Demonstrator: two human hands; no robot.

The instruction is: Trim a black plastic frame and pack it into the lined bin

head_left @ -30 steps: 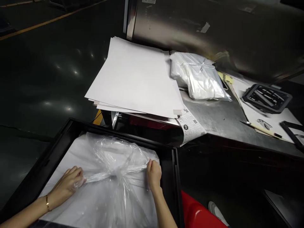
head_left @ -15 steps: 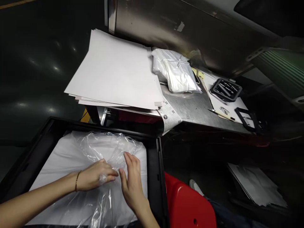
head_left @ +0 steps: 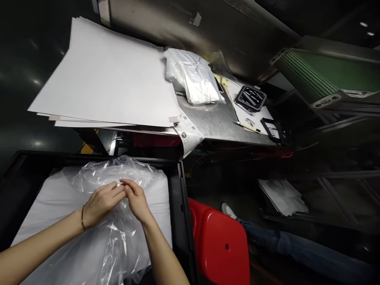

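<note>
A crumpled clear plastic bag (head_left: 118, 233) lies over a white sheet stack (head_left: 38, 213) inside a black tray (head_left: 180, 206) at the lower left. My left hand (head_left: 99, 202) and my right hand (head_left: 135, 198) meet at the middle of the bag, fingertips pinching the plastic together. A thin bracelet sits on my left wrist.
A steel table (head_left: 216, 120) above holds a large stack of white sheets (head_left: 107, 75), a bundle of plastic bags (head_left: 192, 77), black frames (head_left: 251, 97) and a printed label (head_left: 188, 134). A red stool (head_left: 222, 245) stands right of the tray, by a person's leg and shoe (head_left: 228, 209).
My hands, spread apart on the twisted plastic a second ago, have come together at the bag's middle. The view has swung to the right and up.
</note>
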